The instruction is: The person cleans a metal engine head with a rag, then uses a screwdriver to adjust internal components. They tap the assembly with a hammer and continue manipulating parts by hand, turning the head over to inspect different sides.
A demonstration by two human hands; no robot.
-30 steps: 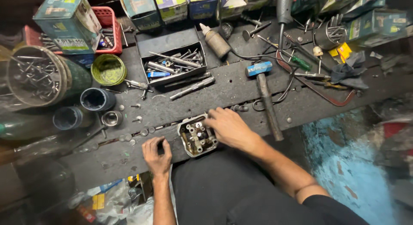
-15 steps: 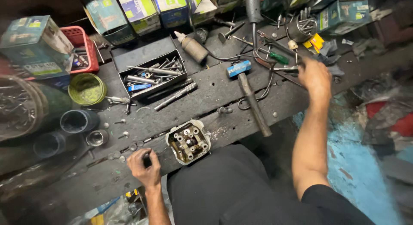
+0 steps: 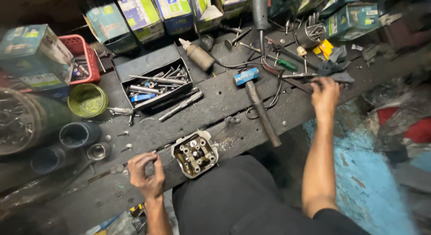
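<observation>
- The surface [image 3: 215, 100], a dark, oil-stained plank, is running across the view and carrying nearly everything here.
- A row of cardboard boxes [image 3: 139, 12] is standing along its far edge, with a red plastic basket [image 3: 81, 48] at the left.
- An open black metal tray [image 3: 152, 77] is sitting left of centre, holding bolts and rods.
- A hammer [image 3: 258, 102] with a blue head is lying at a slant near the middle, its handle pointing toward the person.
- A green tin lid [image 3: 87, 100] is lying left of the tray, with dark round cans below it.
- The cylinder head [image 3: 195, 154], a pale metal block with valve springs facing up, is sitting at the near edge of the surface, just above the person's lap and between the two arms.
- The right hand [image 3: 325, 93] is reaching far out to the right, fingers resting on a pile of thin tools and a grey rag [image 3: 336, 66]; its grip is blurred, so I cannot tell whether it is holding anything.
- The left hand [image 3: 146, 172] is hovering at the near edge, just left of the cylinder head and not touching it, its grip narrow with fingertips pinched together, perhaps on something too small to make out.
- A green-handled screwdriver [image 3: 285, 64] is lying beyond the hammer head.
</observation>
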